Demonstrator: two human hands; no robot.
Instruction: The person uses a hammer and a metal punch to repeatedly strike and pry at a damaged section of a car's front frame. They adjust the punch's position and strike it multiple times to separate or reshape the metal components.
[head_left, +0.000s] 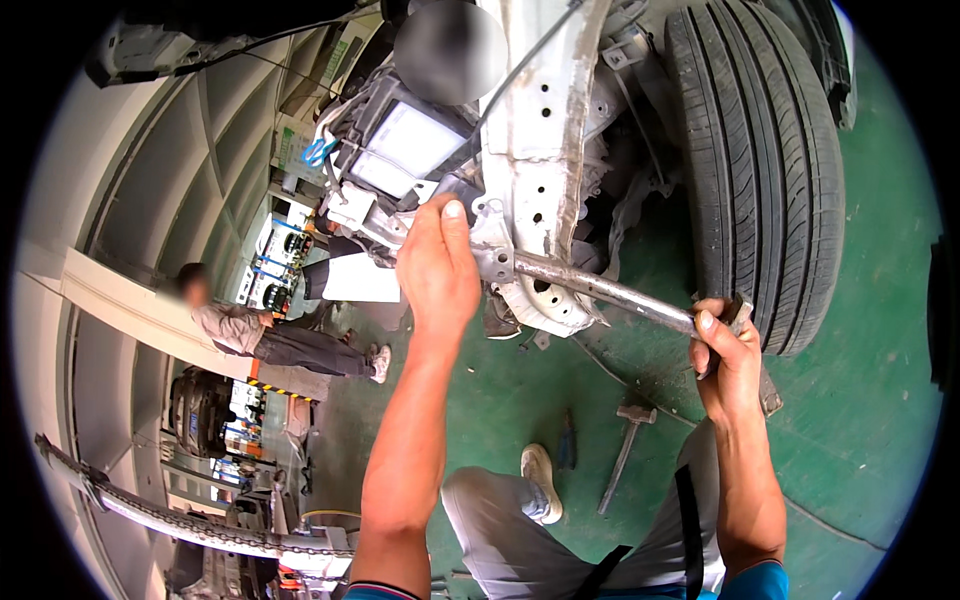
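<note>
My left hand (pixel 440 255) is closed at the front corner of a stripped car body, its thumb pointing up and its fingertips partly hidden. Beside it is a metal bracket (pixel 493 262) with round holes, at the lower end of a pale frame rail (pixel 535 120). From that bracket a steel bar (pixel 605 288) slants down to the right. My right hand (pixel 728 350) wraps round the bar's outer end, where a crosswise metal piece (pixel 742 313) sticks out past the fingers. The tyre (pixel 760 170) stands just above that hand.
A hammer (pixel 627 455) and dark-handled pliers (pixel 567 440) lie on the green floor near my shoe (pixel 541 480). A thin cable (pixel 830 530) runs across the floor. Another person (pixel 270 335) stands at the left. A curved white beam with a chain (pixel 200 525) spans the lower left.
</note>
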